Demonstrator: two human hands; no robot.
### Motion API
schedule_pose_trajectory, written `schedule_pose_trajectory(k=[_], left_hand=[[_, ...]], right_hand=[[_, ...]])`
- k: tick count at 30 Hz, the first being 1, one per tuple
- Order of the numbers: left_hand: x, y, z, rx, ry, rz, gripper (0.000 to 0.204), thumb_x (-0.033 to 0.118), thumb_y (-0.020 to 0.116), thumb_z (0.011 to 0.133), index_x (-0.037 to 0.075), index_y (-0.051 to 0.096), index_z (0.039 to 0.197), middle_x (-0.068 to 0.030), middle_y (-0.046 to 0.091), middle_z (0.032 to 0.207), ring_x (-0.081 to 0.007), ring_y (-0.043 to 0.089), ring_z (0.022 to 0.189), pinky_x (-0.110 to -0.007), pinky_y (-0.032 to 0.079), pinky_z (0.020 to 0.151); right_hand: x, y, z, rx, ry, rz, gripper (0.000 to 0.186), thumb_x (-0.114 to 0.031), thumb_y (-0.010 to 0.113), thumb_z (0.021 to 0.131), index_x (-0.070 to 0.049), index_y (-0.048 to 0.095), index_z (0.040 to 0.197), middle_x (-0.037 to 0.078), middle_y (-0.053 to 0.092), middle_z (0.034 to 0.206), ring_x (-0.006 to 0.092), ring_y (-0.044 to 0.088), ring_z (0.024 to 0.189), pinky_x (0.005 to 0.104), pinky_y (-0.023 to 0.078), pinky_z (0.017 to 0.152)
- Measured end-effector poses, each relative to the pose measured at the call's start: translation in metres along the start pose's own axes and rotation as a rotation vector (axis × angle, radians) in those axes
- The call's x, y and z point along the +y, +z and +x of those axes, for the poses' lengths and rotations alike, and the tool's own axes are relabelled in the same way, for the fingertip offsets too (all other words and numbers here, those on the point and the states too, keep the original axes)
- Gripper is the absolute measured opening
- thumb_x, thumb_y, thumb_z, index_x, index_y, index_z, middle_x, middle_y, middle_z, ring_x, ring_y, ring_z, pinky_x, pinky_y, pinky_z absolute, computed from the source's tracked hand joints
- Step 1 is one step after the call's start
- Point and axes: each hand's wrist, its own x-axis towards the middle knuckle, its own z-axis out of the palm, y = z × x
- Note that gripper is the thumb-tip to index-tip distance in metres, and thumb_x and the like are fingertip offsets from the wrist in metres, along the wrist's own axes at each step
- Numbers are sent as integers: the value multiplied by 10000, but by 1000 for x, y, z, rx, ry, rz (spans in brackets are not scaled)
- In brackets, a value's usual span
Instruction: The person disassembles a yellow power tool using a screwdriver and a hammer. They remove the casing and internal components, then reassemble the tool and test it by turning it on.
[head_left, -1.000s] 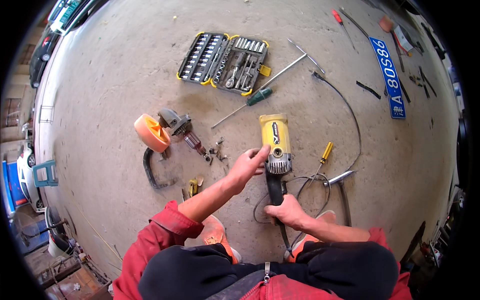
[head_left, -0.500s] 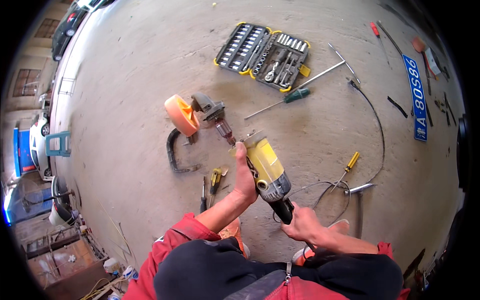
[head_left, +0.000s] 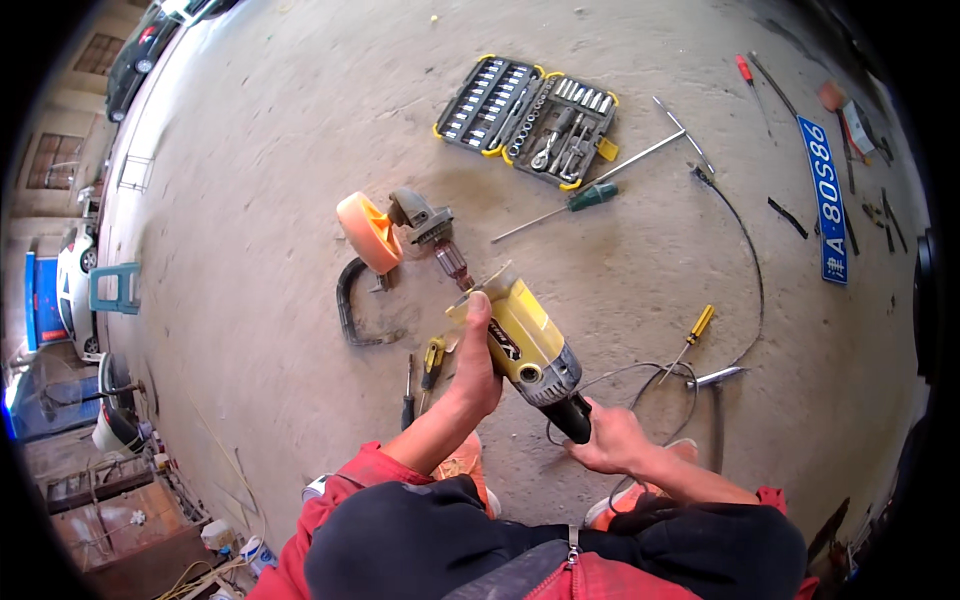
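Both of my hands hold the yellow motor housing of an angle grinder, its open end turned away from me. My left hand is wrapped round the left side, thumb on top near the open end. My right hand grips the black rear handle; some of its fingers are hidden beneath. Just beyond the open end lies the bare armature, still joined to the grey gear head. An orange disc-shaped guard or wheel sits beside that head, and a curved black handle is below it.
An open socket set lies ahead, near a green-handled screwdriver and a T-shaped wrench. Two screwdrivers are by my left forearm. A yellow screwdriver, a hammer and a looped cord lie right. Further right is a blue plate.
The yellow housing has rolled slightly in my hands, so more of its left side shows. My left hand has moved slightly with it; both hands keep their hold.
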Motion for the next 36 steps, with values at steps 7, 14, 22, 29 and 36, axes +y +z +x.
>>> schedule_pose_trajectory(k=[7,14,22,29,36], left_hand=[[28,-14,-15,-43,-4,-14,744,637,619,938,96,489,1433,-61,591,1335,-210,568,1246,-419,444,1068],[53,-86,-55,167,-108,684,914,575,704,886,23,388,1542,-185,593,1331,-284,570,1246,-401,464,1033],[35,-146,-97,291,-444,1032,798,601,684,899,-24,551,1377,-224,661,1246,-281,638,1162,-381,501,985],[-10,-204,-109,556,-375,1059,548,458,673,908,-15,704,1182,-241,737,1060,-318,717,1024,-384,534,914],[-15,-207,-110,570,-212,1111,494,393,623,893,-30,734,1124,-287,726,1028,-376,718,1023,-403,534,920]], right_hand=[[-15,-44,5,106,-21,-261,248,-143,658,650,-31,605,865,190,669,741,422,676,726,511,538,678],[-2,-21,-1,-127,-115,-379,237,-166,646,652,-20,624,839,214,672,723,420,684,721,504,548,686],[-10,35,23,-485,-286,-359,293,-198,654,615,-43,678,862,210,667,694,429,673,694,515,544,651],[-23,53,55,-659,-294,-419,324,-210,648,629,-37,718,894,214,701,764,415,701,781,492,563,735],[-21,60,64,-643,-304,-451,301,-234,664,639,-26,667,858,204,658,673,422,675,692,508,549,668]])
